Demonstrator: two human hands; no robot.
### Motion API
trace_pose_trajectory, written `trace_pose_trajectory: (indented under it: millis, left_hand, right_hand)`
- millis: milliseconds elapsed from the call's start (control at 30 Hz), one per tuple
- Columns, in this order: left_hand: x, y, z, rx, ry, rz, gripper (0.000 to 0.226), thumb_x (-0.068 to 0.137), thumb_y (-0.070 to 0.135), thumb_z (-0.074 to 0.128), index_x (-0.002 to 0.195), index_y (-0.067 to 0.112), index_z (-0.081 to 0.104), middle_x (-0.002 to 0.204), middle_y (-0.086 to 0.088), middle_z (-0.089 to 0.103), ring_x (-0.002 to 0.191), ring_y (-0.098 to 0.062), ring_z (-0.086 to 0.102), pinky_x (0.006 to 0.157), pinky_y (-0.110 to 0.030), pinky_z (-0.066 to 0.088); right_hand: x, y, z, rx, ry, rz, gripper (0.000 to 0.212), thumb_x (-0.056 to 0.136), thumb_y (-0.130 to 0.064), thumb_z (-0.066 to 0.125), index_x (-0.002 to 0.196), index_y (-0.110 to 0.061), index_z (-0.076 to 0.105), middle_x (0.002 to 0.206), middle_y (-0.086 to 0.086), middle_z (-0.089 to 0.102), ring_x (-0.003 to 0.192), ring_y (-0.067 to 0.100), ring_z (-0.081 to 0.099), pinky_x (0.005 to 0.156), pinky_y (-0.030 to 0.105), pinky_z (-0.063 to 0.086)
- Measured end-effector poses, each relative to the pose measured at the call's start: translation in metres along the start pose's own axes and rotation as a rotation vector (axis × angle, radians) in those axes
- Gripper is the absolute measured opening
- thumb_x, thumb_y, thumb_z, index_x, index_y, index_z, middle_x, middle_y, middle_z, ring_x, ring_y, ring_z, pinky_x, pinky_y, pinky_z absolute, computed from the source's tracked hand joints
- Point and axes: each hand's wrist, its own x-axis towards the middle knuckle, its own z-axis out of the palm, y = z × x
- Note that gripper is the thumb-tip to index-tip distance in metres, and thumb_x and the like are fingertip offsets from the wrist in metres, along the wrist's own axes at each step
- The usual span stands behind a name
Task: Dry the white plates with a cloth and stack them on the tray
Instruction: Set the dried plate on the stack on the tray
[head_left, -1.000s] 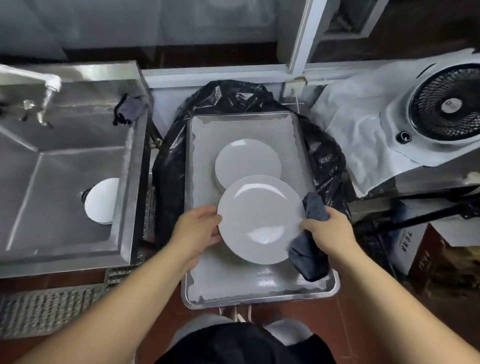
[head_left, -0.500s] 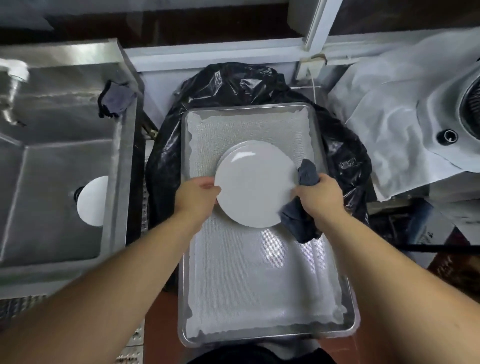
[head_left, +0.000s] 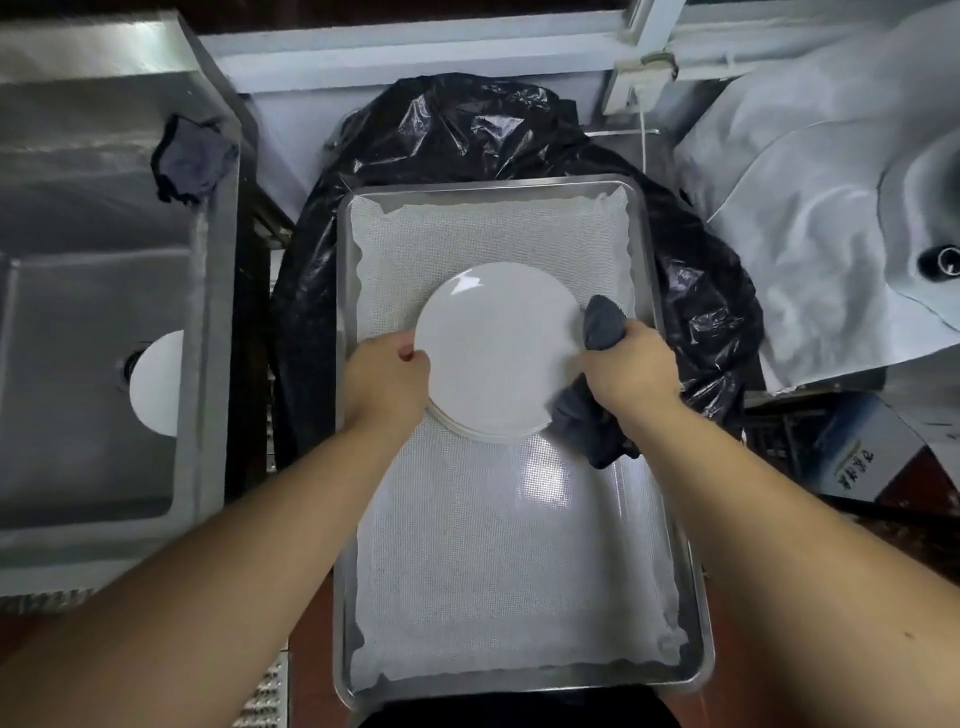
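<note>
A white plate (head_left: 496, 353) lies on top of a low stack of white plates (head_left: 488, 435) in the middle of the metal tray (head_left: 696, 613), which is lined with white mesh. My left hand (head_left: 387, 382) grips the top plate's left rim, thumb on the upper face. My right hand (head_left: 631, 371) grips a dark grey cloth (head_left: 589, 431) against the plate's right rim. Another white plate (head_left: 156, 384) lies in the steel sink (head_left: 78, 312) at the left, partly hidden by the sink wall.
The tray sits on a black plastic bag (head_left: 467, 135). A second dark cloth (head_left: 189, 158) hangs on the sink's back right corner. White sheeting (head_left: 810, 208) covers an appliance at the right. Boxes (head_left: 852, 452) stand low at the right.
Both hands carried the plate from the near part of the tray forward onto the plate lying there. The camera has leaned forward over the tray.
</note>
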Motion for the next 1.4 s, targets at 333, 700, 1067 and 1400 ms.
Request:
trace_pose_trajectory:
  millis: [333, 700, 1067, 1400]
  left_hand:
    - [-0.004, 0.003, 0.004, 0.039, 0.067, -0.027, 0.023, 0.090, 0.013, 0.052, 0.075, 0.009, 0.069, 0.060, -0.004, 0.056, 0.056, -0.017, 0.044, 0.053, -0.027, 0.035]
    - [-0.031, 0.006, -0.003, -0.065, 0.079, -0.156, 0.037, 0.096, 0.019, 0.058, 0.065, 0.039, 0.056, 0.070, 0.017, 0.060, 0.065, -0.014, 0.058, 0.054, -0.021, 0.045]
    - [-0.156, -0.028, -0.057, 0.391, -0.107, 0.003, 0.056, 0.101, 0.029, 0.059, 0.156, 0.026, 0.048, 0.153, -0.004, 0.050, 0.130, -0.026, 0.057, 0.102, -0.032, 0.048]
    - [-0.225, -0.072, -0.117, 0.402, -0.005, -0.020, 0.067, 0.094, 0.034, 0.062, 0.158, 0.032, 0.042, 0.152, -0.003, 0.048, 0.136, -0.030, 0.051, 0.107, -0.049, 0.051]
  right_hand:
    - [0.003, 0.009, -0.006, -0.038, -0.068, -0.085, 0.016, 0.088, -0.026, 0.070, 0.099, -0.024, 0.059, 0.085, -0.009, 0.061, 0.074, 0.007, 0.054, 0.056, 0.025, 0.037]
    - [-0.032, 0.046, -0.059, 0.070, -0.027, -0.075, 0.010, 0.084, -0.025, 0.073, 0.089, -0.025, 0.064, 0.085, -0.005, 0.069, 0.075, 0.010, 0.061, 0.057, 0.026, 0.039]
    - [-0.109, 0.034, -0.047, -0.023, -0.177, -0.248, 0.015, 0.081, -0.025, 0.069, 0.093, -0.021, 0.061, 0.088, 0.004, 0.070, 0.085, 0.030, 0.066, 0.072, 0.039, 0.052]
    - [-0.199, 0.007, -0.005, -0.073, -0.303, -0.375, 0.017, 0.081, -0.023, 0.067, 0.093, -0.027, 0.056, 0.085, -0.002, 0.069, 0.078, 0.016, 0.063, 0.061, 0.031, 0.043]
